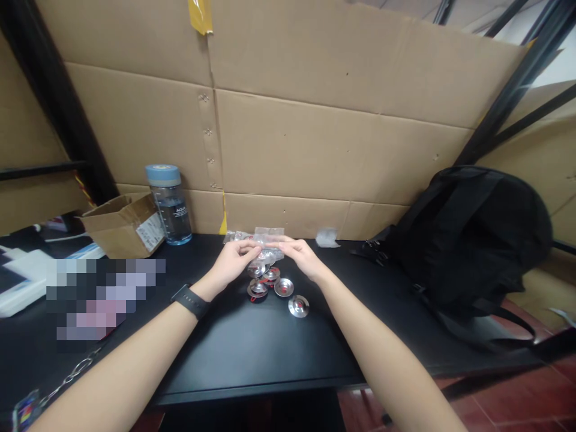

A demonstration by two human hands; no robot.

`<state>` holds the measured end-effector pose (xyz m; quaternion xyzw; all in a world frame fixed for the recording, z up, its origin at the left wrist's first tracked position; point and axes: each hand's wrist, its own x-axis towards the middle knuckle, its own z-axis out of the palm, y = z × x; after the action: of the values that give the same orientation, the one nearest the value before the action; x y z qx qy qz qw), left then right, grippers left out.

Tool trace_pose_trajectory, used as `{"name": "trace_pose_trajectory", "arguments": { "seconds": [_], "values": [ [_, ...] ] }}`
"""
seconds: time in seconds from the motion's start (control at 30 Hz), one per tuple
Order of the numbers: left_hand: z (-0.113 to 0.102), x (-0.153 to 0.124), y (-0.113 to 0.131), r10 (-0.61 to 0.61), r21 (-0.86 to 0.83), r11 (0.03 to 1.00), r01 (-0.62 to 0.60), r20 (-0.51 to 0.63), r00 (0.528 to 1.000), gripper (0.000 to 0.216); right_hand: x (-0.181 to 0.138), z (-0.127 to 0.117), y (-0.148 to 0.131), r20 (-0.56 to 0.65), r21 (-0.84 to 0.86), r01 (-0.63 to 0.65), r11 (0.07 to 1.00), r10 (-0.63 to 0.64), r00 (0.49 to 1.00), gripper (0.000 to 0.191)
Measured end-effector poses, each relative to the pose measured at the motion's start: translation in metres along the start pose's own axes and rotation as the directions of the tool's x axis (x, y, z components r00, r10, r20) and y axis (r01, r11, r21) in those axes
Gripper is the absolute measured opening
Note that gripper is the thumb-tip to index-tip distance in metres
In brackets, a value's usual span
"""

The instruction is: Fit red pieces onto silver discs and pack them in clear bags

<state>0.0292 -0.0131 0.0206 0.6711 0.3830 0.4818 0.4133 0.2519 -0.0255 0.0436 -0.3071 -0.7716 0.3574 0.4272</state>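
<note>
In the head view, my left hand [233, 261] and my right hand [302, 258] meet over the black table [252, 354]. Between them a small clear plastic bag [269, 254] is pinched by thumbs and fingers. Whether anything is inside it, I cannot tell. Just below my hands lies a cluster of small round silver discs with red loops, shaped like finger cymbals [258, 288]. Two discs lie apart on the right, a nearer disc [299, 306] and another one [284, 287]. More clear plastic [236, 236] rests behind my left fingers.
A blue-lidded water bottle [168, 207] and an open cardboard box [128, 228] stand at the back left. A crumpled clear bag [327, 237] lies behind my right hand. On the right sits a black backpack [477, 240]. A cardboard wall [297, 138] closes the back.
</note>
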Motion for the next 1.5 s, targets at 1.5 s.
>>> {"name": "trace_pose_trajectory", "arguments": {
  "seconds": [1.5],
  "values": [
    [0.000,0.002,-0.010,0.011,0.229,0.973,-0.027,0.068,0.998,0.031,-0.042,-0.122,0.103,-0.521,-0.756,-0.574,0.316,0.241,0.819,0.042]
  ]
}}
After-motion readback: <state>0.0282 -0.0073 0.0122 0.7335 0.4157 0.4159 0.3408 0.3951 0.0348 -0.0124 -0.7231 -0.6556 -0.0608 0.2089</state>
